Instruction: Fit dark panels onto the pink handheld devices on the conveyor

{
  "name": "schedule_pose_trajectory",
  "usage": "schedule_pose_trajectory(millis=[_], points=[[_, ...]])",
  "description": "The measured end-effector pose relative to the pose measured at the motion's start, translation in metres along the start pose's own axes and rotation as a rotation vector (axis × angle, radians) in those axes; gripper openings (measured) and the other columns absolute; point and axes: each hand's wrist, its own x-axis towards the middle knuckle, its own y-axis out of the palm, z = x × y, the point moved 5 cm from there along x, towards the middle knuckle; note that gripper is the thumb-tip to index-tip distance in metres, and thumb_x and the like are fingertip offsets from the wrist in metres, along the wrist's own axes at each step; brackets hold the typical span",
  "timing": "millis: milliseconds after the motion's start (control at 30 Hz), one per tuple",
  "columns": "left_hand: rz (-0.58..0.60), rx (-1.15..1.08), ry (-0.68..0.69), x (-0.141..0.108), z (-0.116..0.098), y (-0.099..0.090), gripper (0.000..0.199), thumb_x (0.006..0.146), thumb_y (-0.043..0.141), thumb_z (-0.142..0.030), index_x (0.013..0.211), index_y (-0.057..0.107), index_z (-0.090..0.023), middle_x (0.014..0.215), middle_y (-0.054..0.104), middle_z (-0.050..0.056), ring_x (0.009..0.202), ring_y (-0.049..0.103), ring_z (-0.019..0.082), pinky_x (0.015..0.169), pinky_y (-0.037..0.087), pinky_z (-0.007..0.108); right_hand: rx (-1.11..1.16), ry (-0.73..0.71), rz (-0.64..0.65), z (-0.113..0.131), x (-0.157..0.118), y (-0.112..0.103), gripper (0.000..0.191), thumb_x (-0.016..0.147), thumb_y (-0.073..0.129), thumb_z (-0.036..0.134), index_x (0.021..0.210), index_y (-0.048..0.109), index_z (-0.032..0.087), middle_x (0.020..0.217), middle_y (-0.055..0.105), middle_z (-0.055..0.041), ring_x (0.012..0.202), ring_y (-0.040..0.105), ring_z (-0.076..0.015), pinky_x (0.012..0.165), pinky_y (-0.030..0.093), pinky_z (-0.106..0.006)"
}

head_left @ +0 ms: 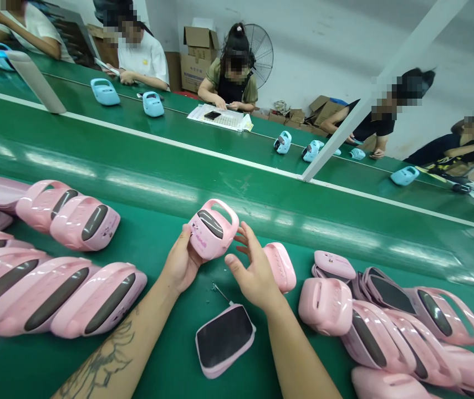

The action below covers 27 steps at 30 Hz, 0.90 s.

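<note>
Closest in was a pink-framed panel (pixel 225 337), dark glassy face up on the green tabletop (pixel 166 360), just on the near side of the gap between the hands. Its long axis slanted away toward the right hand, and a thin wire (pixel 222 293) poked out toward the left hand. Next out, the left hand (pixel 184 261) had a pink case (pixel 207 243) gripped, thumb on the printed side. That case sat between both hands, loop handle and slim dark window angled toward the right hand. The right hand (pixel 258 272) was empty, fingers loosely spread just beside the handle; couldn't tell if a fingertip touched. Looked like glossy hard plastic, all rounded corners. A pink shell (pixel 282 269) sat right behind that hand, with similar cases (pixel 79 302) out to both sides. Way past the hands: rounded blue cases (pixel 106 93), then a wire fan (pixel 264 55).
</note>
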Motion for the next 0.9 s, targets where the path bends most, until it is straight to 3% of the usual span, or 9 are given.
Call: schedule_pose_trajectory(millis=[133,300,400,467,533,633,800,900], points=[[0.17,-0.094,-0.1,-0.011,0.005,0.014,0.065,0.105,0.049,-0.071,0.146,0.061,-0.023,0.149,0.07,0.016,0.129,0.073,0.038,0.1,0.065,0.056,-0.03,0.04,0.037,0.002,-0.001,0.012,0.114,0.085,0.087,0.058,0.173,0.023,0.026,0.176,0.041,-0.0145,0.164,0.039,-0.0353,0.135,0.035,-0.058],[0.279,0.022,-0.095,-0.018,0.019,0.018,0.048,0.097,0.069,-0.053,0.133,0.064,-0.021,0.142,0.073,0.016,0.137,0.067,0.038,0.111,0.059,0.058,-0.022,0.078,-0.225,0.01,-0.002,-0.003,0.107,0.078,0.091,0.051,0.165,0.035,0.023,0.164,0.054,-0.016,0.152,0.054,-0.0364,0.128,0.045,-0.055],[0.18,0.257,0.211,-0.016,0.009,0.008,0.062,0.091,0.077,-0.048,0.143,0.055,-0.023,0.16,0.058,0.017,0.15,0.056,0.038,0.124,0.047,0.059,-0.094,0.082,-0.272,0.015,-0.003,-0.016,0.094,0.073,0.092,0.041,0.155,0.048,0.026,0.154,0.062,-0.0133,0.142,0.061,-0.0358,0.123,0.048,-0.057],[0.134,0.476,0.485,-0.02,-0.005,0.004,0.079,0.088,0.08,-0.045,0.156,0.046,-0.023,0.172,0.044,0.017,0.16,0.043,0.038,0.133,0.033,0.057,-0.142,0.099,-0.202,0.016,-0.003,-0.02,0.086,0.071,0.092,0.036,0.148,0.056,0.03,0.151,0.065,-0.0099,0.138,0.062,-0.0359,0.122,0.049,-0.059],[0.197,0.671,0.633,-0.024,-0.014,0.006,0.086,0.089,0.079,-0.044,0.163,0.042,-0.021,0.175,0.04,0.018,0.164,0.036,0.038,0.136,0.026,0.056,-0.134,0.113,-0.085,0.014,-0.002,-0.019,0.083,0.072,0.092,0.032,0.148,0.059,0.033,0.153,0.064,-0.007,0.141,0.061,-0.0355,0.123,0.048,-0.059],[0.283,0.778,0.633,-0.025,-0.022,0.006,0.086,0.083,0.086,-0.042,0.159,0.051,-0.02,0.165,0.054,0.018,0.154,0.05,0.039,0.13,0.037,0.053,-0.012,0.09,0.041,0.009,-0.002,-0.017,0.082,0.077,0.088,0.027,0.152,0.056,0.034,0.16,0.06,-0.0045,0.15,0.055,-0.0324,0.129,0.043,-0.055],[0.254,0.741,0.489,-0.019,-0.029,0.003,0.112,0.066,0.1,-0.044,0.163,0.05,-0.02,0.137,0.073,0.017,0.122,0.073,0.037,0.104,0.059,0.045,0.196,0.087,0.153,-0.001,-0.002,-0.011,0.083,0.08,0.081,0.021,0.157,0.05,0.033,0.166,0.055,-0.0047,0.155,0.053,-0.0299,0.127,0.047,-0.051],[0.274,0.815,0.409,-0.019,-0.03,0.007,0.09,0.061,0.102,-0.047,0.143,0.072,-0.022,0.126,0.079,0.012,0.112,0.076,0.035,0.098,0.062,0.043,0.157,0.074,0.147,-0.003,-0.002,-0.01,0.082,0.08,0.079,0.022,0.157,0.052,0.031,0.161,0.059,-0.0071,0.148,0.059,-0.0318,0.121,0.053,-0.051]])
